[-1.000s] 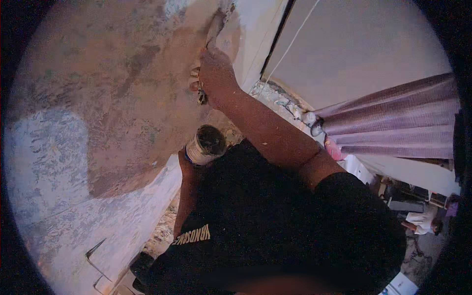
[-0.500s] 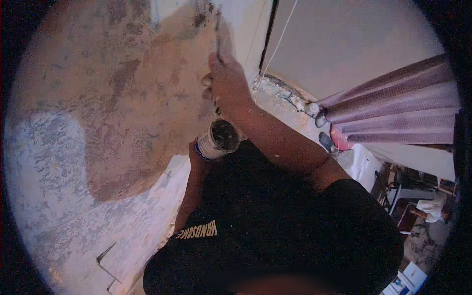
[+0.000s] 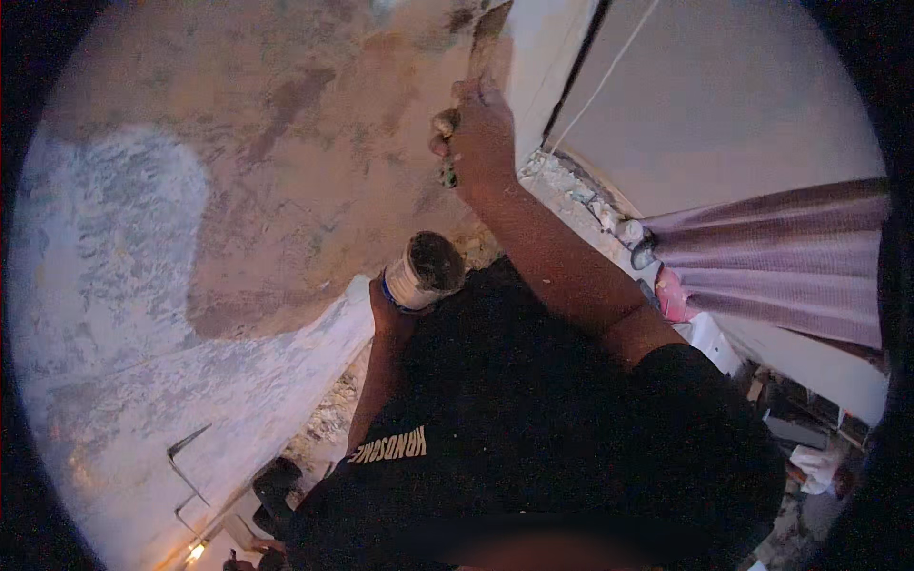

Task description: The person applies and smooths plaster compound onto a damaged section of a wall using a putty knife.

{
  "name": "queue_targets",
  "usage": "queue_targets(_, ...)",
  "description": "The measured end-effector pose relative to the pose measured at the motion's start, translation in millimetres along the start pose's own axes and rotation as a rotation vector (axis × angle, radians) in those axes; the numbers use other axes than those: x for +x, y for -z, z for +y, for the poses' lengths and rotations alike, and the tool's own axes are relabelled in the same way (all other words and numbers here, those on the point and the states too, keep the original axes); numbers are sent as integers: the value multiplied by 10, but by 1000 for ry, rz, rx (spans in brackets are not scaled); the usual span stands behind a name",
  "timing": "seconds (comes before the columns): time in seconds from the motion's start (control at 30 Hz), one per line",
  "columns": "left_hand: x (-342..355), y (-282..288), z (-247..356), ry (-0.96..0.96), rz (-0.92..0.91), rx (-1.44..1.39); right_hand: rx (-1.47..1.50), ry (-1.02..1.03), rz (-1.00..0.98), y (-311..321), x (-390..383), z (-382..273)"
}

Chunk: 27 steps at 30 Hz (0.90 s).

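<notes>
My left hand (image 3: 383,303) is wrapped round the side of a small white tub (image 3: 409,285) with a blue rim at its base. Dark, paste-like stuff shows inside the tub, which tilts close to my black shirt. Higher up, my right hand (image 3: 486,133) is closed on a flat-bladed trowel (image 3: 489,43). Its blade points up and lies at or very near the wall; actual contact I cannot make out. The handle's end peeks out below my fingers. The wall (image 3: 314,181) carries a broad brown coat, with a mottled whitish patch at the left.
A pale wall edge and a white cord (image 3: 609,67) run up right of my right hand. Beyond hangs a purple curtain (image 3: 781,257), near a pink object (image 3: 673,293). A bent metal rod (image 3: 181,457) sticks out at lower left. Another person (image 3: 817,468) is at far right.
The view has turned a little. My right hand and the trowel have shifted right and slightly up along the wall. The left hand keeps its hold on the tub, almost in place.
</notes>
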<state>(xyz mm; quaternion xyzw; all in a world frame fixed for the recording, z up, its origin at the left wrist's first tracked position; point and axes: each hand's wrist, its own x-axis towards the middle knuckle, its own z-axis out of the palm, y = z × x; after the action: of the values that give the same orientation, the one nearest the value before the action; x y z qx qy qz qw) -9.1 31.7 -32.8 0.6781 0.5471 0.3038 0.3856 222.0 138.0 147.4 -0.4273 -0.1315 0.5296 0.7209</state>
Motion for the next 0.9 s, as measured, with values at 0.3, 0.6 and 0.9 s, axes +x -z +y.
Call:
queue_targets(0.3, 94, 91, 170, 387, -109, -880, -84, 48, -45, -72, -47, 95)
queue_targets(0.6, 136, 34, 205, 483, -102, -1211, -525, 497, -174, 367, 353, 588)
queue_targets(0.9, 176, -81, 88, 408, -118, -879, -707, 311, -110, 212, 79, 477)
